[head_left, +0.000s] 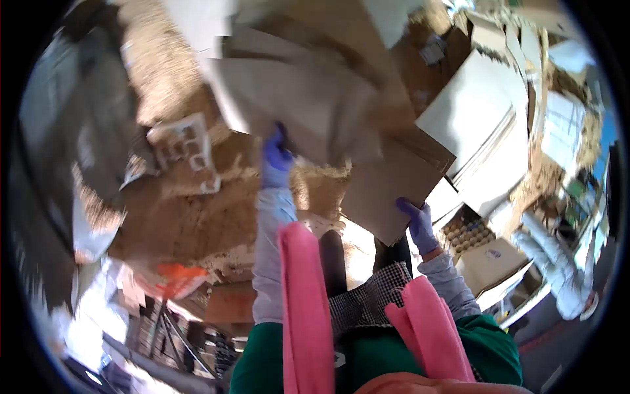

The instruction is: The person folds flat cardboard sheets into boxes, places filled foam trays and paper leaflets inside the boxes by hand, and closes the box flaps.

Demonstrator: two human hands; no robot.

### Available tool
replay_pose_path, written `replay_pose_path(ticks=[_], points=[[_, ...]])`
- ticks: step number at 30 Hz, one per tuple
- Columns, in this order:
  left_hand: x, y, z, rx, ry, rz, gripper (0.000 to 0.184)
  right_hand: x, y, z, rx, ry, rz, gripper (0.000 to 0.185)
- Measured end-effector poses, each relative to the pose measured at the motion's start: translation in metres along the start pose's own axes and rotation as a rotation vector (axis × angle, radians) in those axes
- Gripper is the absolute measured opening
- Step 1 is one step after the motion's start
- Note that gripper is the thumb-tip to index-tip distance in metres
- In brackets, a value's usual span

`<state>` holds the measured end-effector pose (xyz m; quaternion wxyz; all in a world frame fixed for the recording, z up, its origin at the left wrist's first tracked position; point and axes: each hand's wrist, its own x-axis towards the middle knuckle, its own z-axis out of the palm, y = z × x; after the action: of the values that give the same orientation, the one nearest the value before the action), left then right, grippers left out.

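Observation:
My left hand (pixel 277 152), in a purple glove, is closed on the lower edge of a large grey-brown cardboard sheet (pixel 295 92), which is blurred by motion. My right hand (pixel 418 223), gloved too, grips the lower corner of a brown cardboard piece (pixel 390 187) with the thumb on top. The two pieces overlap in front of me, and the fingers behind them are hidden. More brown cardboard lies beyond them at the top middle.
White flat sheets (pixel 479 118) are stacked at the right. Below them are a tray of round items (pixel 467 235) and a cardboard box (pixel 492 266). A person in pale clothing (pixel 554 269) is at far right. An orange object (pixel 180 279) lies at lower left.

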<state>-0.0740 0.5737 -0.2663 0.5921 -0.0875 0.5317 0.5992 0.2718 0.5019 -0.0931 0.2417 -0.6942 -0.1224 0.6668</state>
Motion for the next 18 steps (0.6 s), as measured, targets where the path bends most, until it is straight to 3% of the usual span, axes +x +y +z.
replay_pose_path(ticks=[1,4,8,14,16,18], points=[[-0.023,-0.024,-0.023,0.004,0.018,-0.029,0.033,-0.005,-0.009,0.004,0.024,-0.018,0.021,0.031],[-0.177,0.025,0.034,0.316,-0.058,-0.078,0.050,-0.029,-0.029,0.003,0.012,-0.090,0.080,0.032],[-0.336,0.095,0.083,0.127,0.084,-0.263,0.047,-0.079,-0.067,-0.003,-0.224,-0.243,0.147,0.033],[-0.558,0.199,0.132,0.088,0.104,0.072,0.048,-0.138,-0.120,0.023,-0.815,-0.499,0.089,0.035],[-0.599,0.176,0.127,-0.162,0.132,0.404,0.051,-0.163,-0.130,0.052,-0.996,-0.604,0.022,0.036],[-0.639,0.170,0.117,-0.294,0.203,0.569,0.059,-0.192,-0.126,0.089,-1.155,-0.717,-0.060,0.037]])
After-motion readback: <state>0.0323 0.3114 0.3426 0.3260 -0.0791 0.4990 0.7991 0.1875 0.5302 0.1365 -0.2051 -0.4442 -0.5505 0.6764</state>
